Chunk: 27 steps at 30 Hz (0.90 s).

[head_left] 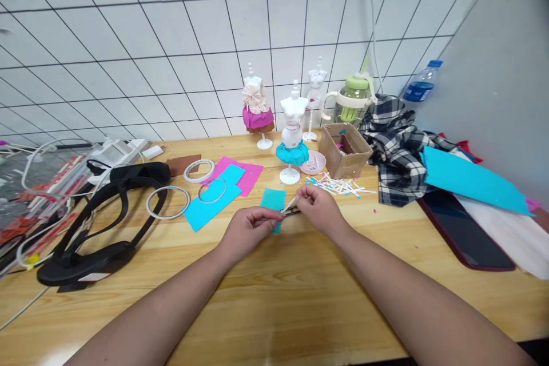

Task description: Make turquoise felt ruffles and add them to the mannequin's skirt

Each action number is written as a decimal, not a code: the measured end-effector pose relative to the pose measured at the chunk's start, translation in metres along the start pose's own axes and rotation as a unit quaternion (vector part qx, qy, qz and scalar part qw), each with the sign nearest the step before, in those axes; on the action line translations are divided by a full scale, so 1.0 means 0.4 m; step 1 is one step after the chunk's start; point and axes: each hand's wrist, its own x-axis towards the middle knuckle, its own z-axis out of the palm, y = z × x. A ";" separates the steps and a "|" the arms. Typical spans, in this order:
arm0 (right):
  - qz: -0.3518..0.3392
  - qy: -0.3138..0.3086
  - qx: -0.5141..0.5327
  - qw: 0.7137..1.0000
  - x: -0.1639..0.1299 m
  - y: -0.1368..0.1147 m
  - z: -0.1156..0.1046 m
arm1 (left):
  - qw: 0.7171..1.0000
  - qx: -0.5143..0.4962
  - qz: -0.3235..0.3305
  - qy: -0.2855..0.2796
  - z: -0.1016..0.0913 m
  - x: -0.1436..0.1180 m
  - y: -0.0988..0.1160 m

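We see both hands meeting over the middle of the wooden surface. The left hand is pinched shut on a small piece of teal felt and on a dark thin tool, hard to make out, that lies between the two hands. The right hand has its fingertips closed on a thin white strip that touches the felt piece. The two hands are close together, nearly touching.

Just beyond them, toward the far edge, stands a small mannequin with a teal skirt; a second mannequin in a pink skirt stands nearer the wall. To the right of these sit a cardboard box and a scatter of white strips. Toward the left lie teal and pink sheets with tape rings on and beside them, and a black headset near the left edge.
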 end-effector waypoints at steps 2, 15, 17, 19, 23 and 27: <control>-0.006 0.032 -0.019 0.999 0.019 0.013 -0.022 | 0.999 -0.037 0.022 -0.008 0.000 -0.002 0.002; -0.215 0.173 -0.421 0.864 0.000 -0.030 -0.122 | 0.994 0.050 0.097 0.004 0.000 -0.008 0.008; -0.243 0.119 -0.372 0.888 -0.010 -0.037 -0.102 | 0.985 0.114 0.131 0.013 -0.002 -0.011 0.010; -0.259 0.037 -0.299 0.918 -0.022 -0.045 -0.077 | 0.972 0.167 0.165 0.016 -0.004 -0.013 0.009; -0.220 -0.106 -0.190 0.951 -0.041 -0.056 -0.035 | 0.941 0.239 0.238 0.022 -0.008 -0.013 0.002; -0.180 -0.134 -0.176 0.958 -0.044 -0.050 -0.019 | 0.921 0.262 0.289 0.015 -0.009 -0.010 -0.004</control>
